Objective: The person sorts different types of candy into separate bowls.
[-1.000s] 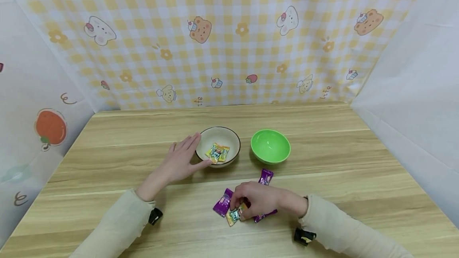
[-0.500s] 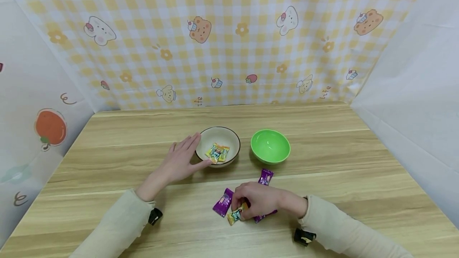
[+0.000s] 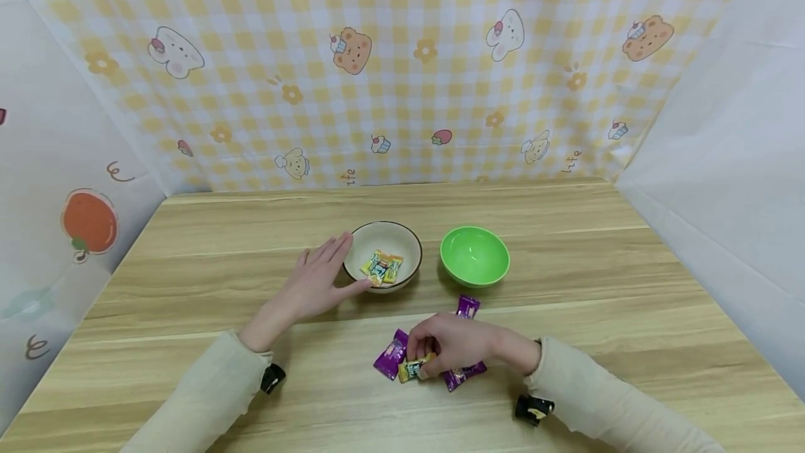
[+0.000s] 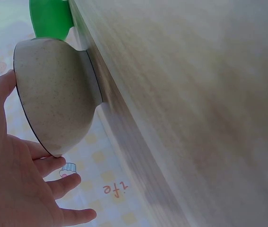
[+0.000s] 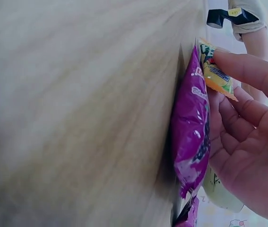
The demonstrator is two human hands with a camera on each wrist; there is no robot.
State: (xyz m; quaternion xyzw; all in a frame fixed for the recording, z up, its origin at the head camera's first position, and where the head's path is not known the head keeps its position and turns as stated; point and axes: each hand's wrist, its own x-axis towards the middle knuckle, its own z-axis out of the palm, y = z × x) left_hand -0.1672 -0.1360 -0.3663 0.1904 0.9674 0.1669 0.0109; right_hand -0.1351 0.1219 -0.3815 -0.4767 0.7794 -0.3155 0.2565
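My left hand [image 3: 311, 285] rests against the rim of a cream bowl [image 3: 386, 235] with a dark edge, its fingers and thumb fairly straight. In the left wrist view, the thumb and a fingertip touch the bowl's rim [image 4: 53, 94] at two places. Several yellow wrapped candies [image 3: 380, 268] lie inside it. Between thumb and fingers, my right hand [image 3: 455, 342] pinches another yellow wrapped candy [image 3: 411, 370]. The right wrist view shows this candy [image 5: 215, 71] just off the tabletop, close to a purple wrapped candy [image 5: 190, 127].
Purple candies lie around the right hand: one at left [image 3: 390, 356], one behind [image 3: 468, 306], and more at its right [image 3: 464, 374], partly covered. A green bowl [image 3: 474, 257] stands right of the cream bowl on the wooden table [image 3: 220, 250]. A checkered cloth [image 3: 415, 89] hangs behind.
The yellow candy in my right hand has turned more level and been lifted slightly, with the hand rising a little. The left hand and both bowls stay put.
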